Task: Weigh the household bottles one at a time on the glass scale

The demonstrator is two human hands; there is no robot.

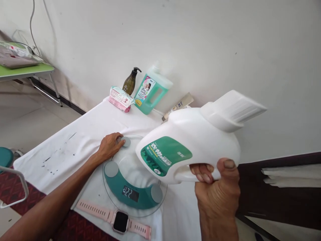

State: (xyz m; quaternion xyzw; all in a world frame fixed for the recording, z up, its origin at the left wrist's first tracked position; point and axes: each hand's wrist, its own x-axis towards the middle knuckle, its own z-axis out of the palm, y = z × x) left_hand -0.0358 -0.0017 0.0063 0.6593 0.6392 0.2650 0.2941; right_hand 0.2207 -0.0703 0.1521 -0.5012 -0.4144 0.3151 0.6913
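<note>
My right hand (219,190) grips the handle of a large white laundry detergent bottle (198,127) with a green label. The bottle is tilted in the air, its big cap pointing up and right. Its base overlaps part of a round glass weighing scale (120,187) from my view. My left hand (110,144) is at the scale's far left edge, thumb on a grey round pad and fingers curled at the rim. Lit digits show on the scale's display (130,193). A pink smartwatch (120,221) lies along the scale's near edge.
On the white cloth (82,134) at the wall stand a pump bottle (130,81) and a green liquid jug (152,90), with a wipes pack (120,98) and a tube (179,105) beside them. A green table (25,70) is far left.
</note>
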